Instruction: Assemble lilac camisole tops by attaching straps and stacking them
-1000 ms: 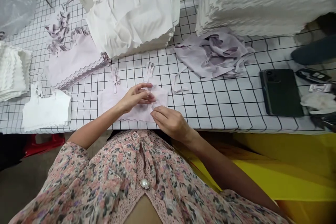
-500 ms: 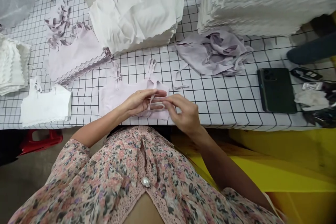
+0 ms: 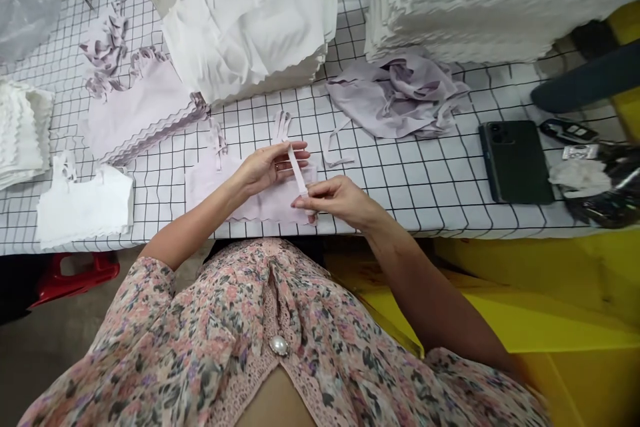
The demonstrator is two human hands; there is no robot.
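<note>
A pale lilac bra top [image 3: 263, 203] lies flat at the table's front edge, beneath both hands. Between the hands runs its narrow shoulder strap [image 3: 297, 170], drawn straight on a slant. My left hand [image 3: 270, 167] has the strap's upper end at its thumb and fingers, the other fingers stretched out behind it. Pinched in my right hand [image 3: 335, 200] is the strap's lower end, near the garment's right side. The other strap [image 3: 219, 137] lies loose on the cloth at the garment's upper left.
White tops [image 3: 250, 33] are piled behind, with a taller white stack [image 3: 475, 7] at back right. Crumpled lilac garments [image 3: 400, 93] lie right of centre. A folded lilac pile [image 3: 135, 107] and a white top [image 3: 85, 203] are left. A phone [image 3: 517, 161] lies right.
My left hand has moved up and slightly left, and my right hand a little down and left. The strap, looped around the fingers before, is now stretched straight between them.
</note>
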